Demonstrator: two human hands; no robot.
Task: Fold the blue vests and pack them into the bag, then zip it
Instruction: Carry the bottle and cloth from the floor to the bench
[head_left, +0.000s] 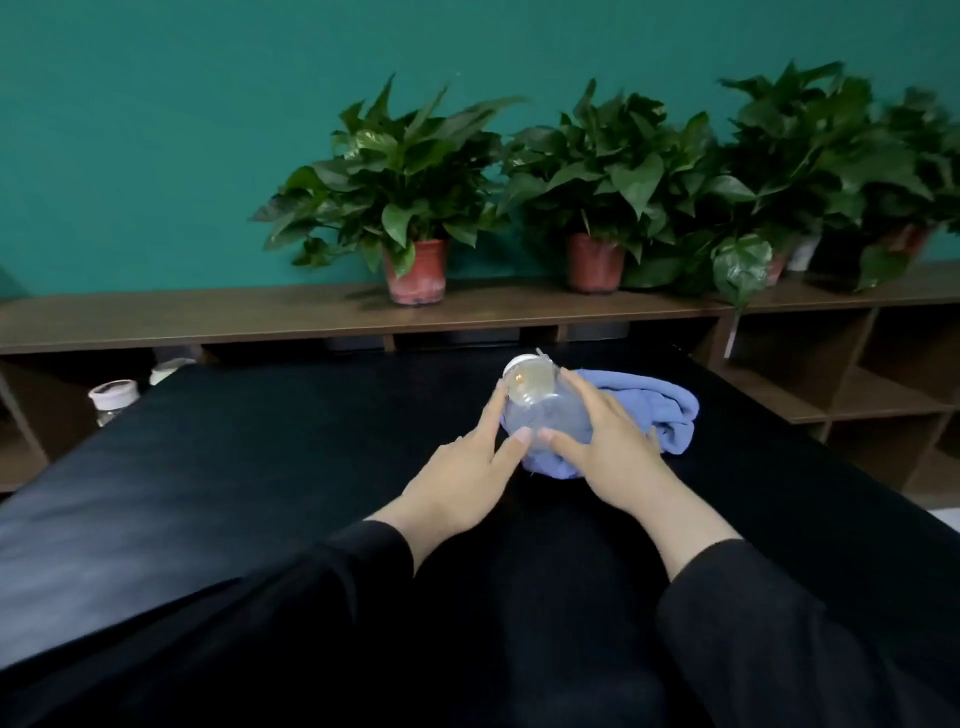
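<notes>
Item: clear bag (545, 410), white fitting at its far end, on black table (260, 441), centre. Blue vests (660, 410) bunched beneath and right of it, partly showing through the plastic.
Left hand (467, 478): fingers straight, touching the bag's left side.
Right hand (613, 441): fingers straight, pressing on bag and cloth.
Progress: packing seems under way; cloth lies outside the bag; zip not visible, closing left to do.
</notes>
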